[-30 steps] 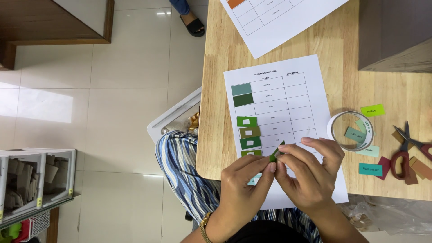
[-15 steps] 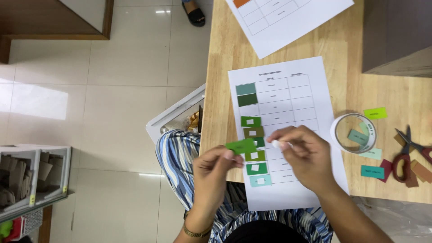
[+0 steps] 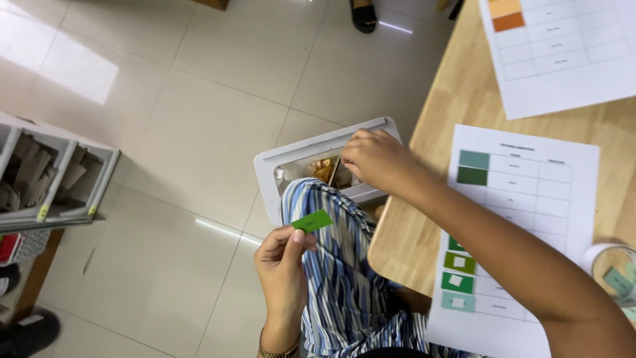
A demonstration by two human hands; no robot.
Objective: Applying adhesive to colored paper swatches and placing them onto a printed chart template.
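Left hand point(image 3: 283, 265) pinches green card point(image 3: 312, 221), long axis tilted up-right; right hand point(image 3: 374, 159) curled over bin point(image 3: 291, 162).

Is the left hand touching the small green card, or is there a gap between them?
Touching. The head view shows the left hand pinching the green card at its lower left end.

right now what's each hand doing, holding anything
Left hand: fingers pinch a green card.
Right hand: curled over the grey bin; any hold cannot be told.
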